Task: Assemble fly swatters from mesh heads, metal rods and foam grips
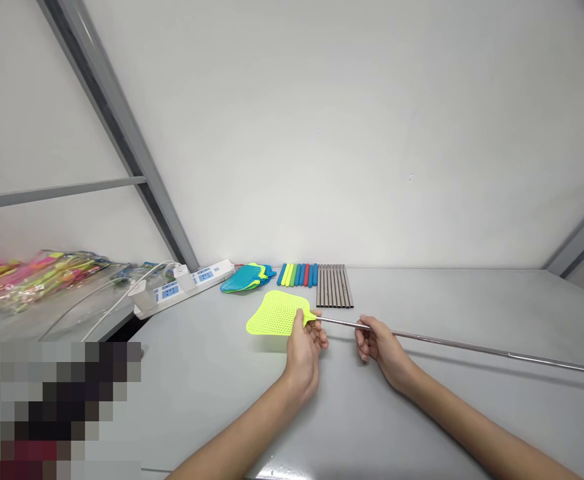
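A yellow-green fly swatter head (275, 315), perforated and flat, is joined to a long thin telescopic metal rod (452, 344). My left hand (304, 347) is closed on the neck of the swatter head, its thumb on top. Farther along, my right hand (379, 347) grips the rod between thumb and fingers. From there the rod stretches out past the right edge of the view. Both hands hold the swatter just above the grey table (212, 400).
Behind the swatter lie a stack of blue and yellow swatter heads (245, 279), a row of coloured handle grips (298, 275) and several metal tubes (335, 287). At left are a white power strip (207, 280) with cables and bagged colourful items (57, 280). A white wall (352, 133) stands behind.
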### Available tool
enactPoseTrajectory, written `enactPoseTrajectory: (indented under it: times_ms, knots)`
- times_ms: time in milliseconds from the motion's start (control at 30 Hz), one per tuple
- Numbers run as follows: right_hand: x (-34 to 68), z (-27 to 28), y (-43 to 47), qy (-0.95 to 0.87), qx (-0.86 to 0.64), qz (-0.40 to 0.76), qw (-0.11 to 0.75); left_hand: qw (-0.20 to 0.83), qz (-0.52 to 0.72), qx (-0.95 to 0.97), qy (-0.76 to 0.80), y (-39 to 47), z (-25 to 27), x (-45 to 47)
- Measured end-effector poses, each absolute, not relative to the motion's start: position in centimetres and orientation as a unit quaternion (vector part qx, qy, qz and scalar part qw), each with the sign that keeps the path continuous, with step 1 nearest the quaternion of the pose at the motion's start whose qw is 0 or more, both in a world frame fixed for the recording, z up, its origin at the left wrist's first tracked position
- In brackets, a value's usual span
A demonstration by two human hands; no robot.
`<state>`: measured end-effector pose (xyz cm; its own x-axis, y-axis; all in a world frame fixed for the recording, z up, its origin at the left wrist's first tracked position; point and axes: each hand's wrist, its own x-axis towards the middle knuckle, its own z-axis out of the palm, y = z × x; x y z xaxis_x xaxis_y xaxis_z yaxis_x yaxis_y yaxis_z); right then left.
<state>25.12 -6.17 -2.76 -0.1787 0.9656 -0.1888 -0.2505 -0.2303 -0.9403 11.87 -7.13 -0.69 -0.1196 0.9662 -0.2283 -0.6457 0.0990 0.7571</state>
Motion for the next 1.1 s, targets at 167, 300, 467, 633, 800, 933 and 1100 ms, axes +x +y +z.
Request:
enactPoseTrajectory:
  times_ms: [167, 300, 467, 633, 800, 933, 1100]
  knots:
    - [25.3, -2.6, -6.0, -0.403, -0.449, 0.645, 0.469, 0.632, 0.638, 0.197, 0.394, -7.2, -0.9, 12.0]
    - [25.5, -2.6, -6.0, -0.379, -0.448, 0.630, 0.509, 0.628, 0.659, 0.185, 0.370, -7.4, -0.7, 12.0]
    - [26.0, -2.8, -5.7, -0.288, -0.427, 0.617, 0.595, 0.597, 0.673, 0.226, 0.374, -7.9, -0.7, 12.6]
    - [26.2, -2.8, -5.6, -0.257, -0.396, 0.617, 0.629, 0.596, 0.673, 0.222, 0.378, -7.9, -0.9, 12.7]
    - [26.0, -2.8, -5.8, -0.241, -0.388, 0.642, 0.616, 0.594, 0.669, 0.217, 0.390, -7.6, -1.2, 12.4]
    - [26.0, -3.0, -5.9, -0.246, -0.375, 0.648, 0.616, 0.594, 0.656, 0.244, 0.397, -7.7, -1.4, 12.6]
    - [25.6, -2.8, -6.3, -0.263, -0.383, 0.618, 0.634, 0.583, 0.655, 0.274, 0.395, -8.4, -1.9, 13.1]
